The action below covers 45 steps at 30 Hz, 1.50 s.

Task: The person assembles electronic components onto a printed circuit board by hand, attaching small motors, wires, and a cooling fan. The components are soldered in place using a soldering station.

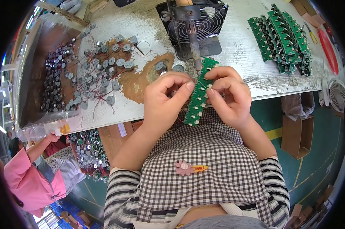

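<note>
A green circuit board strip (197,100) with a row of small white connectors slants between my hands over the table's front edge. My right hand (231,93) grips its right edge, thumb and fingers bent onto it. At the left edge, my left hand (168,95) is closed, its thumb and forefinger pinched beside the board. What lies inside that pinch is mostly hidden; a bit of grey shows behind the thumb. Just above the board, the tip of a mounted soldering iron (194,44) points down. Small round grey motors (160,67) lie beyond my left hand.
A black fan (214,21) stands behind the iron. Many wired motors (111,61) spread leftward to a plastic-lined box (27,72). Stacked green boards (281,40) sit at right, near pliers (311,33). A co-worker in pink (35,177) stands lower left; a cardboard box (297,135) is lower right.
</note>
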Each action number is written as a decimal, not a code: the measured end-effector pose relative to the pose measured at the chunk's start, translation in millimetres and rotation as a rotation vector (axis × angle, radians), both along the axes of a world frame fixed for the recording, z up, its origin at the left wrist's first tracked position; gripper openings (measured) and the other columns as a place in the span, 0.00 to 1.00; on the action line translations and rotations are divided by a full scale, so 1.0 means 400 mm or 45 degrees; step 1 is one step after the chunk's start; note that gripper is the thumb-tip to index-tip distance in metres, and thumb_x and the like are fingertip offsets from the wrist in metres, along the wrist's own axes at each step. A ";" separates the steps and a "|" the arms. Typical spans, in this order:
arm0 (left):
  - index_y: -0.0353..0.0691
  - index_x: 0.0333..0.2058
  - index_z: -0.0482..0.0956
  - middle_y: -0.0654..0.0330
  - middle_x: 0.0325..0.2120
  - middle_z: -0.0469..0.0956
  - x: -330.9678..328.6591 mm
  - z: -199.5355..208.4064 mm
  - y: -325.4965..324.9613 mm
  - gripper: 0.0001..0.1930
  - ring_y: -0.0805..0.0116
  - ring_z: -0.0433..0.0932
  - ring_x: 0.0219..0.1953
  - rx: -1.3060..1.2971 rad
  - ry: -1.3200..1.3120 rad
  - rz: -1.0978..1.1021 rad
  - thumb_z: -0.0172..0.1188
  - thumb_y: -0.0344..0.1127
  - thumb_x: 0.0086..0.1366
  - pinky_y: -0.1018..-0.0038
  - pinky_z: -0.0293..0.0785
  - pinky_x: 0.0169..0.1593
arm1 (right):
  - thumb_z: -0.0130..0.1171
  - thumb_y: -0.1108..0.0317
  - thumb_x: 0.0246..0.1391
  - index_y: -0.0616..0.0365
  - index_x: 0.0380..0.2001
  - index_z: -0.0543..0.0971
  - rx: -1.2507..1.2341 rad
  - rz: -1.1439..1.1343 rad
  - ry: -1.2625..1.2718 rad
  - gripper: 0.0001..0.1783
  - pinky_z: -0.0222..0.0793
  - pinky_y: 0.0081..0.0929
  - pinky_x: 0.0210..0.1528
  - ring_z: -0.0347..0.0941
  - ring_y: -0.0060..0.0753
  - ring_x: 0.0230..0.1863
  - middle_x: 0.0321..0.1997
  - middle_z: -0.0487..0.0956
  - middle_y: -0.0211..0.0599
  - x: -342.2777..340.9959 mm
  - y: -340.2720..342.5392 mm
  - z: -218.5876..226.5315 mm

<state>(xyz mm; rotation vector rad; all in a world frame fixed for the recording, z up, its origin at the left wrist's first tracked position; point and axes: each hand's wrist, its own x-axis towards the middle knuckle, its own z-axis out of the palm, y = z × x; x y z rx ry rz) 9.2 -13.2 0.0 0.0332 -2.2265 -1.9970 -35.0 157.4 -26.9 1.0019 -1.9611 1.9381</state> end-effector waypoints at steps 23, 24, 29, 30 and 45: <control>0.32 0.29 0.75 0.61 0.30 0.78 -0.009 0.005 0.016 0.02 0.82 0.72 0.27 0.091 -0.178 -0.019 0.58 0.25 0.58 0.85 0.69 0.29 | 0.62 0.82 0.42 0.64 0.24 0.73 0.062 -0.107 -0.003 0.07 0.69 0.15 0.24 0.73 0.20 0.22 0.41 0.75 0.48 0.001 0.001 -0.003; 0.32 0.29 0.75 0.61 0.31 0.78 -0.009 0.004 0.016 0.02 0.82 0.72 0.26 0.071 -0.168 -0.019 0.57 0.25 0.59 0.86 0.69 0.28 | 0.62 0.82 0.42 0.64 0.24 0.73 0.062 -0.107 -0.003 0.07 0.69 0.15 0.24 0.73 0.20 0.22 0.41 0.75 0.48 0.002 0.001 -0.004; 0.33 0.30 0.75 0.62 0.30 0.77 -0.014 0.005 0.011 0.04 0.83 0.72 0.26 0.014 -0.124 -0.054 0.58 0.28 0.60 0.86 0.68 0.27 | 0.59 0.83 0.42 0.66 0.25 0.72 -0.020 -0.027 -0.027 0.06 0.72 0.16 0.24 0.75 0.23 0.26 0.41 0.74 0.49 -0.007 0.008 -0.005; 0.32 0.30 0.74 0.63 0.28 0.77 -0.013 0.014 0.015 0.05 0.83 0.72 0.26 0.111 -0.169 -0.024 0.58 0.28 0.60 0.85 0.69 0.28 | 0.59 0.83 0.42 0.66 0.25 0.72 -0.020 -0.027 -0.025 0.06 0.72 0.16 0.24 0.75 0.23 0.26 0.41 0.74 0.49 -0.007 0.007 -0.003; 0.34 0.32 0.75 0.66 0.29 0.76 -0.019 -0.001 0.010 0.05 0.83 0.71 0.30 0.156 -0.138 -0.052 0.59 0.30 0.61 0.85 0.68 0.35 | 0.59 0.83 0.44 0.66 0.26 0.74 0.109 -0.106 0.053 0.05 0.68 0.15 0.22 0.73 0.19 0.21 0.40 0.75 0.45 -0.013 0.002 0.008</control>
